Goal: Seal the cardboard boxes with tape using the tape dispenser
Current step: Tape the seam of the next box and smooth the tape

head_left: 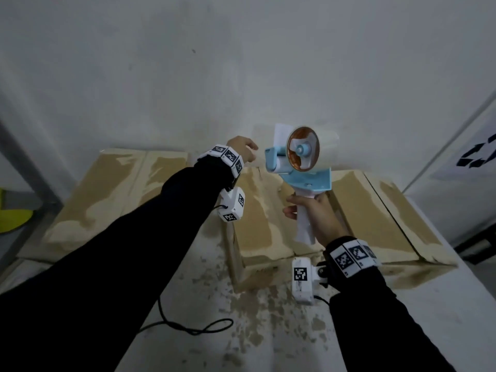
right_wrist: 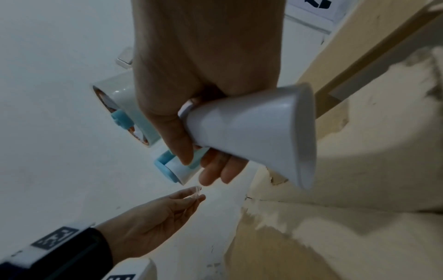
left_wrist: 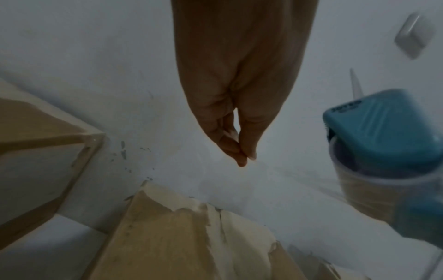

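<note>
Blue-white tape dispenser (head_left: 300, 159) upright (held aloft) above three closed cardboard boxes (head_left: 268, 224).

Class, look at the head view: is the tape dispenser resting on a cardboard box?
No: the right hand holds the tape dispenser upright by its handle, raised above the boxes.

A plain white wall (head_left: 241, 63), dimly lit and faintly smudged, rises behind the far edge of the white surface (head_left: 268, 331), whose paint is chipped into brown patches toward the middle. A wall switch plate (left_wrist: 414, 36) sits on that wall (blurred in the left wrist view). At the right edge stands a white panel (head_left: 472, 146) with a black mark, at the left a grey metal upright (head_left: 24, 162) beside something yellow (head_left: 13, 216).
</note>
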